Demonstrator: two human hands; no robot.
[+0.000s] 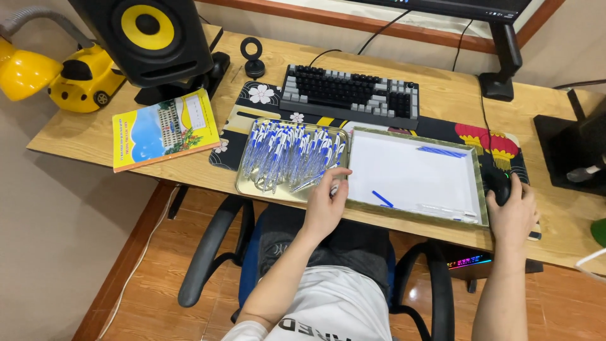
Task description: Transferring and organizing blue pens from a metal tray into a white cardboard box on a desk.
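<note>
Both hands are busy at the table's [95, 136] front edge: the left hand [325, 205] pinches one blue-and-clear pen [315, 180] by its end at the near right corner of the gold tray [247, 183] heaped with pens, while the right hand [514, 215] lies curled over a black mouse [500, 184]. Just to the right sits the white tray [416, 173], holding a loose blue cap [382, 199] and a few parts. With such a light pinch the pen could slip, or drag neighbours out of the tangled heap and over the rim.
</note>
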